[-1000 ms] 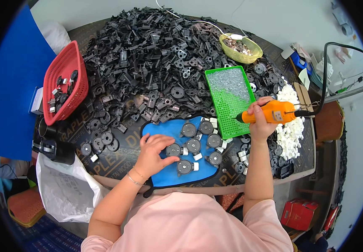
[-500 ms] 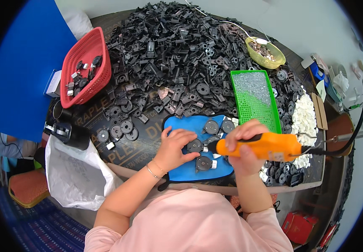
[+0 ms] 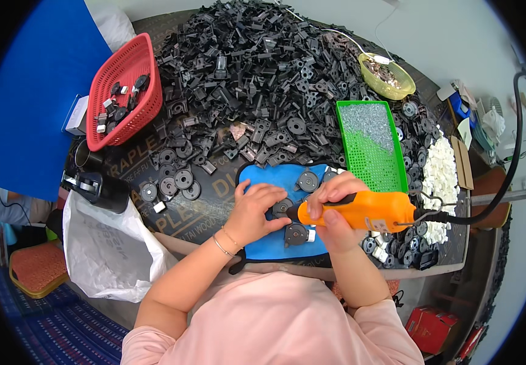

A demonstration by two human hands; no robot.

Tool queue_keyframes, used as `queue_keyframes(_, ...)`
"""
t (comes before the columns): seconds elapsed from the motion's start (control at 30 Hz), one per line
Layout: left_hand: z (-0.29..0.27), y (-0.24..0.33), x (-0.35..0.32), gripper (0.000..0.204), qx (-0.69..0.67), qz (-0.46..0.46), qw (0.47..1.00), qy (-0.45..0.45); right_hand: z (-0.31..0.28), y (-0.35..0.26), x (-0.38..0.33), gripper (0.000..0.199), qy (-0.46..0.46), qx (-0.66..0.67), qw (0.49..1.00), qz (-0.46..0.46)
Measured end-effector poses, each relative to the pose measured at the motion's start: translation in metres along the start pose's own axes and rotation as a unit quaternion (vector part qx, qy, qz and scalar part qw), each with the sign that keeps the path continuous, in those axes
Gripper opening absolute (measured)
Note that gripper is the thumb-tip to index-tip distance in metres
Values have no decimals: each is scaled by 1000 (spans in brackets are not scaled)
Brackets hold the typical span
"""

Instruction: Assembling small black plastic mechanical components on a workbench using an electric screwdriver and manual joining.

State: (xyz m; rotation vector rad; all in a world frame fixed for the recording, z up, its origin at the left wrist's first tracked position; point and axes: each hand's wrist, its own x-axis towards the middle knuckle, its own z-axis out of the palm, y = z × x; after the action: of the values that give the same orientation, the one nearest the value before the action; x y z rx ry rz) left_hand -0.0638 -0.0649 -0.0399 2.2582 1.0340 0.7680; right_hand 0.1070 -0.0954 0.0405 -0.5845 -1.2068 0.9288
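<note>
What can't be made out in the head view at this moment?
- Tip of the orange electric screwdriver: hidden by the left hand and right hand.
- Black round part under the left hand: mostly covered by fingers.
- Contents of the green tray: too small to tell apart.
- Contents of the yellow bowl: too small, distorted near the rim.

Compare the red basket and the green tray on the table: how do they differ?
The red basket sits at the table's left edge, far from both hands; the green tray lies just beyond the right hand. The red basket is deep and holds a few loose dark and white parts; the green tray is flat and shallow, carrying a patch of tiny silvery pieces. Both are perforated plastic.
</note>
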Motion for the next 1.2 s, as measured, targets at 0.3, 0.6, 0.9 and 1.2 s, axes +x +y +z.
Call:
queue_keyframes(0.3, 0, 1, 0, 51, -4, -7, 1000, -5, 0, 1, -3, 22, 25, -8, 1000, 8)
queue_keyframes(0.6, -1, 2, 0, 50, -10, -12, 1000, -9, -2, 2, 3, 22, -106, -102, 989, -18)
queue_keyframes(0.9, 2, -1, 1, 45, -1, 2, 1000, -1, 1, 5, 14, 19, -144, -127, 981, -40)
queue_keyframes(1.2, -2, 11, -1, 66, 23, -10, 999, -34, -77, -76, 14, 35, 70, -1, 996, -51)
